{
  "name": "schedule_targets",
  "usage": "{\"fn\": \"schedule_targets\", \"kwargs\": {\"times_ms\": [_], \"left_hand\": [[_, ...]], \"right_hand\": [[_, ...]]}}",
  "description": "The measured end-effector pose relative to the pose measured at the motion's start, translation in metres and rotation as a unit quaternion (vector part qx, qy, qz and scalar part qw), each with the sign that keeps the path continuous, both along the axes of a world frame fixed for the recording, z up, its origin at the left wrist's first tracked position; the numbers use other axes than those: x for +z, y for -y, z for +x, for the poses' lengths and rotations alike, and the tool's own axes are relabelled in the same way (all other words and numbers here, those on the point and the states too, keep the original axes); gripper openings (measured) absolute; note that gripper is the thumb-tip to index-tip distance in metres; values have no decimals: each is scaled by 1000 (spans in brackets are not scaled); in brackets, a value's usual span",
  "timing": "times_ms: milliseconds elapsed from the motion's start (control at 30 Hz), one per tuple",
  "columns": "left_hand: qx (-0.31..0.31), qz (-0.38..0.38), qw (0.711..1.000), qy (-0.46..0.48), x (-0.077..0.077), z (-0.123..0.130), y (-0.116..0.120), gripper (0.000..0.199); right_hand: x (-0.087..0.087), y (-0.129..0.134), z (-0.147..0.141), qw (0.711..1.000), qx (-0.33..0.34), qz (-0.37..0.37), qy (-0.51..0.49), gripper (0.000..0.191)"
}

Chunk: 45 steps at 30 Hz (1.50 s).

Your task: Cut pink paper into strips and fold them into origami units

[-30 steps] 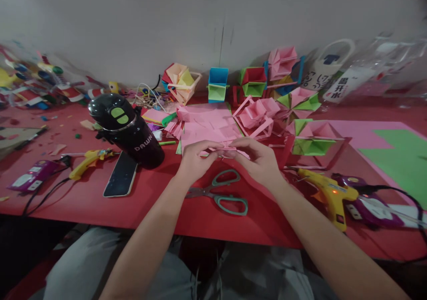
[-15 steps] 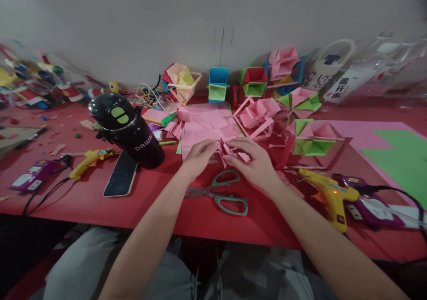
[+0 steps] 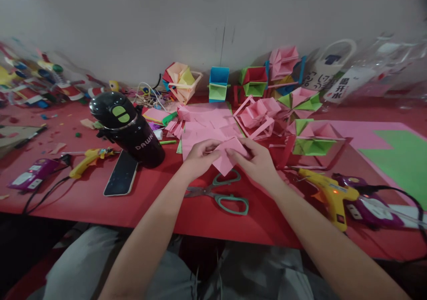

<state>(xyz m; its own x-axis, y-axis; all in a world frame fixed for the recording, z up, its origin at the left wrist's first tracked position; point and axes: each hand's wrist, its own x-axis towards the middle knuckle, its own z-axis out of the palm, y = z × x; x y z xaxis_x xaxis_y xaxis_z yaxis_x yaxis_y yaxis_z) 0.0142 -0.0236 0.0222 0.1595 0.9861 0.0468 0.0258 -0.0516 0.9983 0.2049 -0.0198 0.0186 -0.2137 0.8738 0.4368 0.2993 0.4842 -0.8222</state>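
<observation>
A small pink piece of folded paper (image 3: pixel 225 161) is held between my two hands above the red table, one corner pointing toward me. My left hand (image 3: pixel 202 157) grips its left edge, thumb on top and fingers behind. On the other side my right hand (image 3: pixel 255 160) pinches it the same way, the thumb lying across the face. Just under the paper lie scissors (image 3: pixel 213 193) with green handles, blades to the left. Behind my hands are flat pink paper sheets (image 3: pixel 207 122).
A black bottle (image 3: pixel 133 135) and a phone (image 3: pixel 120 174) stand and lie to the left, near a yellow glue gun (image 3: pixel 88 161). Another yellow glue gun (image 3: pixel 333 195) rests at right by a purple power strip (image 3: pixel 373 208). Colourful folded-paper models (image 3: pixel 255 113) line the back.
The pink paper was seen edge-on with its folds standing up; now it shows a flat diamond face toward me. My hands have shifted slightly around it.
</observation>
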Motion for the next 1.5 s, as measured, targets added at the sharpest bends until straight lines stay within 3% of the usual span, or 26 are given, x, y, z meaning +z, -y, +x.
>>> {"fn": "schedule_targets", "kwargs": {"times_ms": [267, 467, 967, 1267, 1500], "left_hand": [[-45, 28, 998, -20, -3, 0, 0, 25], [-35, 82, 995, -41, -2, 1, 1, 23], [-17, 103, 990, -95, -2, 0, 3, 18], [-52, 77, 995, -27, -8, 2, 0, 21], [-46, 66, 996, -24, -1, 3, 4, 20]], "right_hand": [[1, 1, -1, 1000, -9, -4, 1, 24], [3, 2, -2, 1000, -6, 5, 16, 22], [8, 2, 1, 999, 42, -15, 12, 29], [1, 1, -1, 996, 17, 73, 47, 25], [-4, -1, 0, 993, -12, 105, 61, 32]]}}
